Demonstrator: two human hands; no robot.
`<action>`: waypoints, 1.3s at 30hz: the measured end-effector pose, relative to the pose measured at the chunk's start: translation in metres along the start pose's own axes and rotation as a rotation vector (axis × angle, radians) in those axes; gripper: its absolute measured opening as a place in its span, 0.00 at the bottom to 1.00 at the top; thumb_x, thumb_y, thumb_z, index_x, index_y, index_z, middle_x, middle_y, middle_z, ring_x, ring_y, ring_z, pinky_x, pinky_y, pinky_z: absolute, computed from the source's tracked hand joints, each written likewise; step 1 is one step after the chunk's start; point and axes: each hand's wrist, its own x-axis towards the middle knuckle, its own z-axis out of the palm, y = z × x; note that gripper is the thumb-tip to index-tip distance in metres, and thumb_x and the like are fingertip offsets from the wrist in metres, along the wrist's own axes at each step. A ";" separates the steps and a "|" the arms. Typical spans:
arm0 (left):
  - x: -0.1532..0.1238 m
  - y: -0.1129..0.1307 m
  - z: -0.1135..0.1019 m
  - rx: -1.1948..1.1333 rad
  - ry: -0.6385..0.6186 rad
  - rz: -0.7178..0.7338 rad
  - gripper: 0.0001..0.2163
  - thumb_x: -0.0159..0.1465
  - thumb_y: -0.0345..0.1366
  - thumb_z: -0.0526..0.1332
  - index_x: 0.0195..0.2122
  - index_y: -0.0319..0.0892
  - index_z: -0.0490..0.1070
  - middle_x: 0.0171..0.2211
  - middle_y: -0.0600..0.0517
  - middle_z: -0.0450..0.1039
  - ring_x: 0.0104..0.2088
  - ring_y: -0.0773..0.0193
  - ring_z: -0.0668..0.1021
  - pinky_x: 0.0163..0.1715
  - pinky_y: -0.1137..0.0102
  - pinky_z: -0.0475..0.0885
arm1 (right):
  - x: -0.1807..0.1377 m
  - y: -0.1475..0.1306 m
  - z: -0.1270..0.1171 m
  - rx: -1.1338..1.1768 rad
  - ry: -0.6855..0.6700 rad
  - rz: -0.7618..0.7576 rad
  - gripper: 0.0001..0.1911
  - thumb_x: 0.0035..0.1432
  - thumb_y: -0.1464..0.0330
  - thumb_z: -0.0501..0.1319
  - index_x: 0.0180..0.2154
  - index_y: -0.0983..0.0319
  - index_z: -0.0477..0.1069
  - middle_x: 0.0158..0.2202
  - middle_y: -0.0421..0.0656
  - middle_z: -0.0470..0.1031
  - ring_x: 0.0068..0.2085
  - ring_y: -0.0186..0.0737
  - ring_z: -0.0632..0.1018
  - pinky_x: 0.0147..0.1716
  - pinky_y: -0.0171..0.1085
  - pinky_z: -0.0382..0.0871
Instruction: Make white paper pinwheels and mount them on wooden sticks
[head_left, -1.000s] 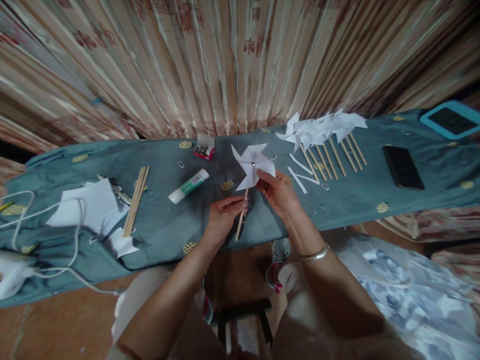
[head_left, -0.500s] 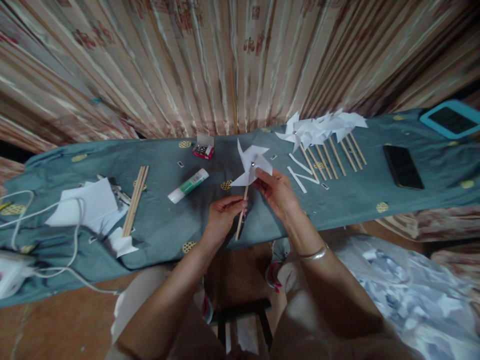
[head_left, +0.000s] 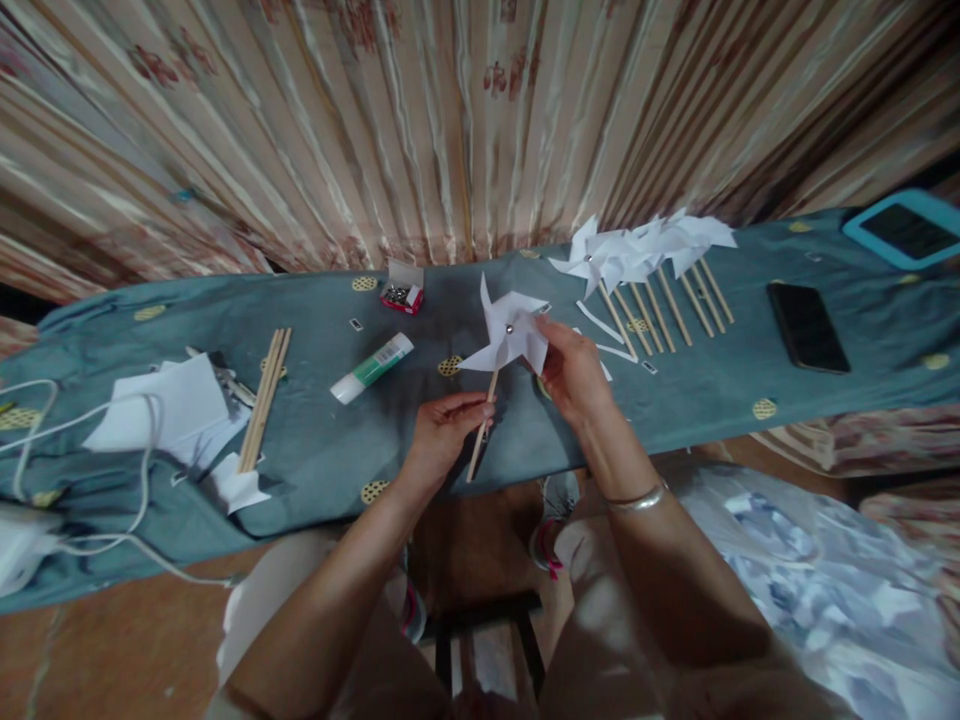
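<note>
A white paper pinwheel point(head_left: 496, 345) with a silver pin at its centre stands tilted above the cloth-covered table. My left hand point(head_left: 442, 435) is closed round its wooden stick, just below the paper head. At the right edge of the paper, my right hand point(head_left: 576, 370) has its thumb and curled fingers on one blade; the blade partly hides the fingertips. Beyond that hand lie thin white paper strips point(head_left: 600, 322). To the left are a glue stick point(head_left: 373, 368) with a green label and an opened small red box point(head_left: 403, 296) of metal pins.
Several pinwheels point(head_left: 637, 255) lie in an overlapping row at the back right. Further right are a black phone point(head_left: 808, 328) and a blue-framed tablet point(head_left: 900, 235). Wooden sticks point(head_left: 264, 400), paper sheets point(head_left: 165, 400) and a white cable point(head_left: 146, 480) occupy the left.
My right hand has moved a little right, from near the pinwheel's centre to a blade's outer edge. The paper head has turned slightly. My left hand keeps its grip on the stick.
</note>
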 end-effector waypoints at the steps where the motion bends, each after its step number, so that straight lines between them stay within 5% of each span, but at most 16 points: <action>1: 0.000 0.000 0.000 -0.003 -0.001 0.000 0.16 0.38 0.40 0.78 0.28 0.40 0.83 0.24 0.51 0.79 0.24 0.68 0.76 0.28 0.73 0.72 | 0.000 0.000 0.000 0.005 0.000 0.008 0.13 0.42 0.60 0.74 0.29 0.57 0.76 0.31 0.40 0.82 0.43 0.46 0.81 0.39 0.42 0.78; 13: 0.000 0.000 0.002 -0.022 0.015 0.002 0.15 0.39 0.38 0.78 0.28 0.39 0.82 0.23 0.52 0.78 0.23 0.69 0.75 0.29 0.72 0.72 | -0.001 0.001 -0.003 0.058 0.005 0.105 0.12 0.39 0.65 0.75 0.27 0.58 0.77 0.25 0.35 0.79 0.24 0.31 0.75 0.20 0.31 0.68; 39: 0.000 0.000 0.002 -0.033 0.029 0.006 0.14 0.39 0.38 0.77 0.27 0.40 0.82 0.23 0.53 0.79 0.24 0.68 0.77 0.30 0.72 0.73 | -0.010 0.005 0.005 0.085 -0.063 0.114 0.12 0.38 0.68 0.76 0.28 0.60 0.79 0.29 0.37 0.82 0.29 0.33 0.79 0.29 0.31 0.75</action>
